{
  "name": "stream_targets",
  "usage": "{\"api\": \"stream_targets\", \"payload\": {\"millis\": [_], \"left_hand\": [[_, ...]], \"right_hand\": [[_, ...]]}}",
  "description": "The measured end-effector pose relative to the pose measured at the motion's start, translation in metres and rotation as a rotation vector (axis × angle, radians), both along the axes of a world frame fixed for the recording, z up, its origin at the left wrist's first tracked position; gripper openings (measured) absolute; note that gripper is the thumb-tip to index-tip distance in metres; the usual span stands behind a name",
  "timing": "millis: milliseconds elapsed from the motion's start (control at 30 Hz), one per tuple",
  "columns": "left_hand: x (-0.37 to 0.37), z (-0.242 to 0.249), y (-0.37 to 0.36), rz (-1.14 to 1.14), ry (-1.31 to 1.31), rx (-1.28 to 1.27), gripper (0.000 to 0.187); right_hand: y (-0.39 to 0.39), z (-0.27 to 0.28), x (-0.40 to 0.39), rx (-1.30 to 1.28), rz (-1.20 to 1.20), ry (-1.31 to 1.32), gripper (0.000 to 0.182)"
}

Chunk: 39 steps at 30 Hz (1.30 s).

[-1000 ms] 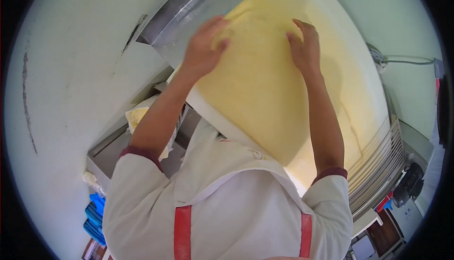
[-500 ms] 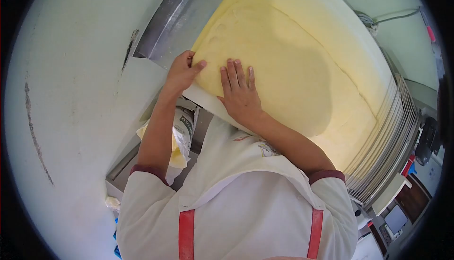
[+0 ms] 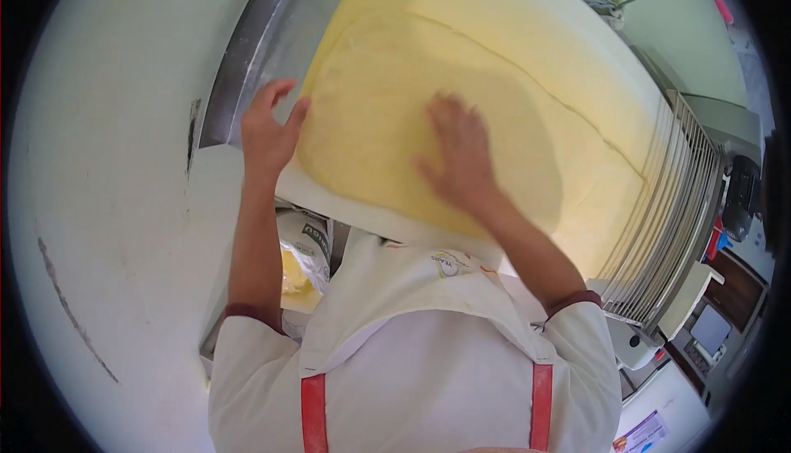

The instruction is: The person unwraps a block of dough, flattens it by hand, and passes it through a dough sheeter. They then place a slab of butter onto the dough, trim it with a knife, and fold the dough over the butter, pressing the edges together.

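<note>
A broad sheet of pale yellow dough (image 3: 371, 132) lies over a white belt (image 3: 354, 206), with one layer's edge running as a long curved line across it. My left hand (image 3: 270, 130) is just off the sheet's left edge, thumb and fingers apart, holding nothing. Over the middle of the sheet is my right hand (image 3: 461, 152), blurred by motion, its fingers stretched out and nothing in its grasp. Whether its palm touches the dough cannot be made out.
A metal tray (image 3: 280, 49) extends past the dough's left end. Metal guard bars (image 3: 659, 214) cross the belt on the right. Below my left forearm stands an open bag (image 3: 306, 243) with something yellow. A wall (image 3: 124, 165) rises on the left.
My left hand has let go of the dough's edge and moved left. My right hand has slid right over the sheet. The view has shifted a little.
</note>
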<state>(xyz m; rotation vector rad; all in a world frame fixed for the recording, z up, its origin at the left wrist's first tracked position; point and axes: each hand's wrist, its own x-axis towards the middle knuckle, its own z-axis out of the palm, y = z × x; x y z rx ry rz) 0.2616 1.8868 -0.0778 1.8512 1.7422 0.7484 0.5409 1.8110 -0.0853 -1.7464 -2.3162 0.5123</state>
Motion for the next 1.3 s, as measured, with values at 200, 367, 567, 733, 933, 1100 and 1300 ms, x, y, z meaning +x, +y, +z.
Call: {"api": "stream_targets", "payload": {"millis": [200,367,567,733,933,1100,1300], "left_hand": [[0.119,-0.006,0.102,-0.627,0.124,0.349,0.031],[0.173,-0.025,0.134,-0.839,0.071,0.021,0.025],[0.175,-0.015,0.134,-0.837,0.021,-0.100,0.021],[0.177,-0.019,0.133,-0.825,0.013,-0.066,0.021],[0.190,-0.026,0.129,-0.755,0.067,0.044,0.025],[0.335,-0.015,0.096,-1.051,-0.070,-0.046,0.033],[0.570,-0.044,-0.026,-1.354,-0.046,-0.126,0.056]], "right_hand": [[0.107,-0.007,0.062,-0.045,-0.285,-0.065,0.054],[0.129,-0.009,0.084,-0.164,-0.253,0.083,0.055],[0.105,-0.004,0.111,-0.067,-0.242,-0.084,0.055],[0.114,-0.011,0.129,-0.193,-0.144,0.012,0.055],[0.012,0.002,0.171,0.319,-0.620,0.375,0.035],[-0.209,-0.013,0.209,0.677,-1.526,0.178,0.040],[-0.257,-0.047,0.226,0.124,-1.942,-0.219,0.066]]}}
